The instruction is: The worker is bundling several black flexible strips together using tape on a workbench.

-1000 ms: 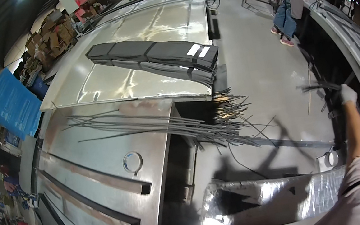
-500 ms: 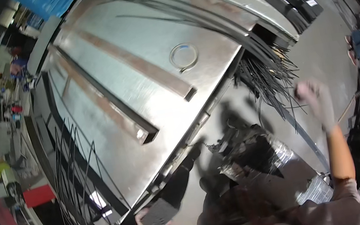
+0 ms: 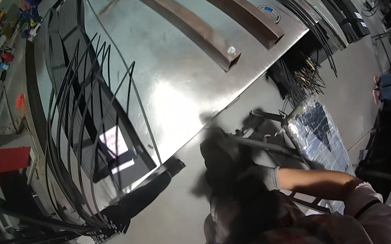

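My right hand [image 3: 270,178], in a pale glove, reaches inward in front of my body. Only the glove's wrist part shows plainly; deep shadow swallows the fingers, so I cannot make out what they hold. My left hand is out of the picture. Beyond the right hand lies a metal sheet tabletop [image 3: 172,110]. Two long brownish metal tubes [image 3: 207,41] rest on it, side by side. Beside my right forearm stands a box-like bundle wrapped in shiny film [image 3: 316,126], with a dark bar crossing near it.
Black cables [image 3: 69,133] fan over dark flat profiles [image 3: 98,102] at the left of the table. More cables [image 3: 305,61] hang off its right corner. A small coil [image 3: 269,14] lies by the tubes. A red panel [image 3: 9,159] stands far left; another person [image 3: 390,82] is at far right.
My right hand has come from outstretched at the right to in front of my body. My left hand, which held a dark grey block, has left the picture. The view has swung left.
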A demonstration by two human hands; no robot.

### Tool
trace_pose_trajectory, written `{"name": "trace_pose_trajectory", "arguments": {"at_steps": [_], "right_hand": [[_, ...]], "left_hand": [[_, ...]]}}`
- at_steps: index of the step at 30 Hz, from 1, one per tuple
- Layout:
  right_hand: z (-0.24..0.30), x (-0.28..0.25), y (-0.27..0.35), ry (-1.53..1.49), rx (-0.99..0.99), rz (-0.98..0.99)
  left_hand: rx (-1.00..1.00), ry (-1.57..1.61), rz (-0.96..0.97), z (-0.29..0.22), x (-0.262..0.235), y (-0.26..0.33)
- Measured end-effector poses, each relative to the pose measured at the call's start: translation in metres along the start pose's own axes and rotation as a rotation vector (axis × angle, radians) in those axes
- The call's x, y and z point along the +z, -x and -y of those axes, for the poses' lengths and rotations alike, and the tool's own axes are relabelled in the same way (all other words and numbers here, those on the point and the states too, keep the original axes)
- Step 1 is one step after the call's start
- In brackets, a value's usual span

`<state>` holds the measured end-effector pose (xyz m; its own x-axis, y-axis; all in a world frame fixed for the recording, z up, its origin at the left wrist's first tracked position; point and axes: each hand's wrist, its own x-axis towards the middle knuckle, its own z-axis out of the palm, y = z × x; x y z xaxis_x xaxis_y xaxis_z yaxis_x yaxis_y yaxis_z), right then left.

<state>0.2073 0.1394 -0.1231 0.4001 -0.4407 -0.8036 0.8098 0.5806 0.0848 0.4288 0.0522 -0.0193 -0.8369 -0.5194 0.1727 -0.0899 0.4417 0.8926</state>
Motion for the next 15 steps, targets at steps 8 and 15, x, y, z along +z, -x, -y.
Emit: {"name": "trace_pose_trajectory", "arguments": {"at_steps": [8, 15], "right_hand": [[0.003, 0.049, 0.002, 0.133, 0.087, -0.327], [0.023, 0.029, -0.055, 0.107, 0.049, -0.131]], "left_hand": [[-0.741, 0.317, 0.380, 0.218, 0.025, 0.055], [-0.756, 0.532, 0.294, 0.260, 0.084, -0.003]]}}
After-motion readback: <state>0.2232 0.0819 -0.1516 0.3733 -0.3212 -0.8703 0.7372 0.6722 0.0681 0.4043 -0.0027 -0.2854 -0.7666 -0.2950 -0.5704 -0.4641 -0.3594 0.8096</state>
